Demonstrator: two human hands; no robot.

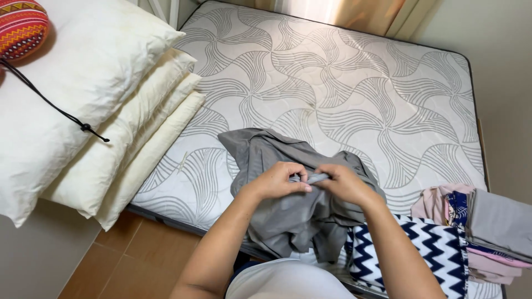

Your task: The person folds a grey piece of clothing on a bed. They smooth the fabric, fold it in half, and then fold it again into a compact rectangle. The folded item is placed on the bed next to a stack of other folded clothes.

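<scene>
Head view is showing both hands at lower centre: the left hand (277, 180) and right hand (346, 182) are pinching closed on a crumpled grey garment (288, 216) lying on the patterned mattress (343, 83).

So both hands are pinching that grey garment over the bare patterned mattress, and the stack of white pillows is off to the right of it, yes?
Not quite. In the head view the left hand and right hand do pinch the grey garment over the bare patterned mattress, but the stack of white pillows is off to the left; folded clothes lie on the right.
</scene>
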